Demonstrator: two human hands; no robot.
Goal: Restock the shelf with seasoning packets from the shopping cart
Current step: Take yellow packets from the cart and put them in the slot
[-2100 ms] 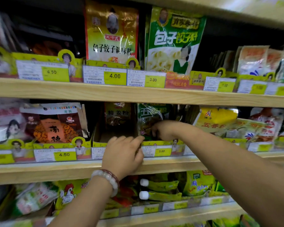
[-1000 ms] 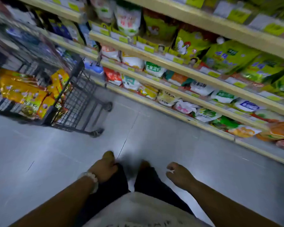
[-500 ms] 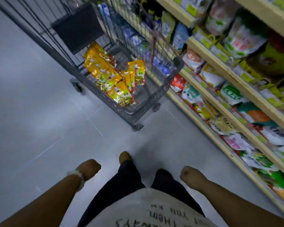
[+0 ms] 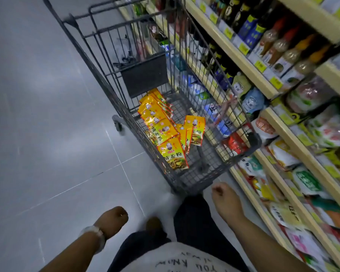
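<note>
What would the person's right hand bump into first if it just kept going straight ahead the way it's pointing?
Probably the near end of the shopping cart. The right hand, loosely curled and holding nothing, points up-frame toward that wire wall; the yellow seasoning packets lie beyond it inside. Depth is hard to judge from one view.

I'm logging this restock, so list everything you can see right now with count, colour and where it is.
Shopping cart: one, dark grey wire, on the floor beside the shelves.
Seasoning packets: a pile, exact count unclear, yellow-orange, on the cart's bottom.
Shelves: several tiers, pale wood, along the right.
Bottles: many, dark and amber, upper shelf.
Pouches: many, mixed colours, lower shelves.
Floor: grey tiles.
Left hand: loosely curled, empty, white bead bracelet.
Right hand: loosely curled, empty, near the cart's front.
</note>
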